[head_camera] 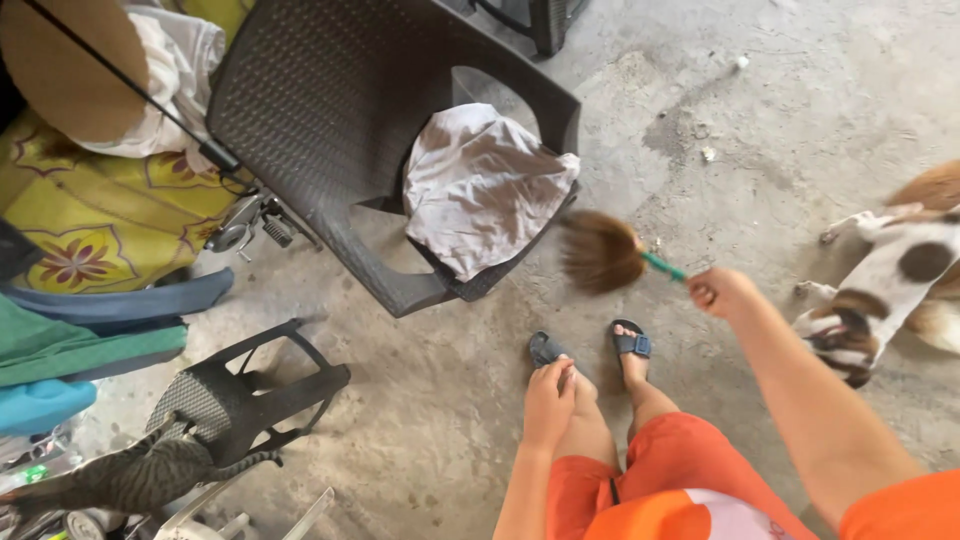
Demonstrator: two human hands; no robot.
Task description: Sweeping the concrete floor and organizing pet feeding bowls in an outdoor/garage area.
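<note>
My right hand (720, 291) grips the green handle of a short brown broom (602, 251). Its blurred bristle head hangs just off the front corner of a dark plastic chair (330, 110). A crumpled white cloth (485, 185) lies on the chair's seat. My left hand (548, 400) rests on my left leg above the knee, fingers curled loosely and holding nothing. Both feet in dark sandals (630, 343) stand on the concrete floor (780, 100) below the chair.
A white and brown dog (900, 275) stands at the right, close to my right arm. A tabby cat (140, 478) sits at the lower left beside a tipped black stool (250, 395). Yellow patterned fabric (110, 215) and piled cloths fill the left side.
</note>
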